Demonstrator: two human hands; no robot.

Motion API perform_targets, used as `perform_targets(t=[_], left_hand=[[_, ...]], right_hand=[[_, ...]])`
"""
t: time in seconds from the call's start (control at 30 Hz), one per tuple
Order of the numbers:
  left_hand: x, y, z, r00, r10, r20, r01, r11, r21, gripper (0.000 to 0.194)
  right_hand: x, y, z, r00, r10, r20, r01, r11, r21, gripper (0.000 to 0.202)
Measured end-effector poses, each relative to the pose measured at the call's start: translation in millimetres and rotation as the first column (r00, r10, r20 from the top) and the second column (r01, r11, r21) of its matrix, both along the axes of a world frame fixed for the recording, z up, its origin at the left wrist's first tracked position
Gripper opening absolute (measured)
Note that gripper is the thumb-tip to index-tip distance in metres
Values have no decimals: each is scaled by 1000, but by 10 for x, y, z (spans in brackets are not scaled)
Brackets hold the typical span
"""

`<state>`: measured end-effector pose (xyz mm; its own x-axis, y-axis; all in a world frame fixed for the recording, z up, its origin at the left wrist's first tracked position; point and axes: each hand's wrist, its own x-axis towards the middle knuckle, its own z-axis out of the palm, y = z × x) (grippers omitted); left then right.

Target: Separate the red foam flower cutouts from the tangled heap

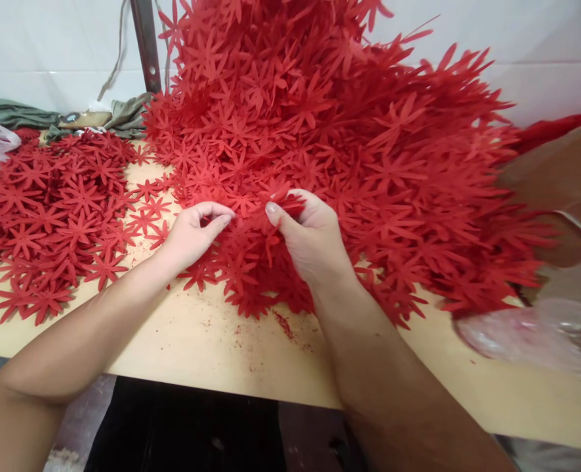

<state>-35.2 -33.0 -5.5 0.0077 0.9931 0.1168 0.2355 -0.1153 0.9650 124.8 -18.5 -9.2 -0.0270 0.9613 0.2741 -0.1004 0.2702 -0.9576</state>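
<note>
A tall heap of red star-shaped petal pieces (320, 131) fills the middle and right of the table. My right hand (315, 236) is closed at the front of the heap, with red petal pieces pinched between thumb and fingers. To its left, my left hand (197, 233) has thumb and index fingertip pressed together in a pinch; whatever lies between them is too small to make out. A gap separates the two hands. Loose red pieces lie just beyond and below both hands.
A lower pile of darker red pieces (54, 216) lies on the left of the pale table (197, 354). Clear plastic (536, 331) and brown cardboard (560, 177) are at the right. A metal post (146, 46) stands behind, near green cloth (15, 111).
</note>
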Motion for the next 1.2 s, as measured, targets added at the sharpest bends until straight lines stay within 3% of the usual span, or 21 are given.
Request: perform_targets(t=[0.13, 0.23, 0.37, 0.47, 0.67, 0.8, 0.9, 1.0, 1.1, 1.2], left_hand=[[-77, 3, -17, 954, 155, -255, -70, 946, 315, 26], [-72, -41, 8, 940, 165, -298, -23, 904, 427, 29], [13, -94, -9, 968, 11, -249, 81, 931, 356, 40], [77, -99, -64, 977, -28, -211, 99, 937, 335, 38], [99, -67, -112, 993, -15, -118, 51, 951, 304, 41], [77, -100, -56, 974, 112, -195, -30, 923, 383, 38], [88, -160, 0, 904, 245, -351, -56, 880, 471, 44], [106, -184, 13, 842, 241, -482, 12, 886, 464, 44], [94, -137, -20, 872, 162, -462, 53, 907, 418, 26], [66, -68, -47, 950, 110, -292, 11, 923, 384, 21]], right_hand=[[6, 27, -44, 993, 97, -64, -98, 995, -17, 30], [-3, 25, -50, 979, 197, -50, -198, 980, -22, 42], [-16, -1, -13, 979, 201, -21, -202, 979, -33, 48], [-34, -31, 13, 990, 136, 20, -135, 990, -45, 39], [-54, -61, 30, 993, 30, 114, -28, 999, -21, 43], [-59, -37, 8, 998, -12, 54, 14, 999, -30, 50], [-71, -24, -22, 998, 52, 20, -52, 999, 2, 50], [-87, -38, -43, 986, 167, 6, -167, 986, -17, 46], [-97, -69, -43, 962, 271, -36, -273, 959, -73, 45], [-101, -86, -32, 945, 323, -52, -327, 939, -109, 44]])
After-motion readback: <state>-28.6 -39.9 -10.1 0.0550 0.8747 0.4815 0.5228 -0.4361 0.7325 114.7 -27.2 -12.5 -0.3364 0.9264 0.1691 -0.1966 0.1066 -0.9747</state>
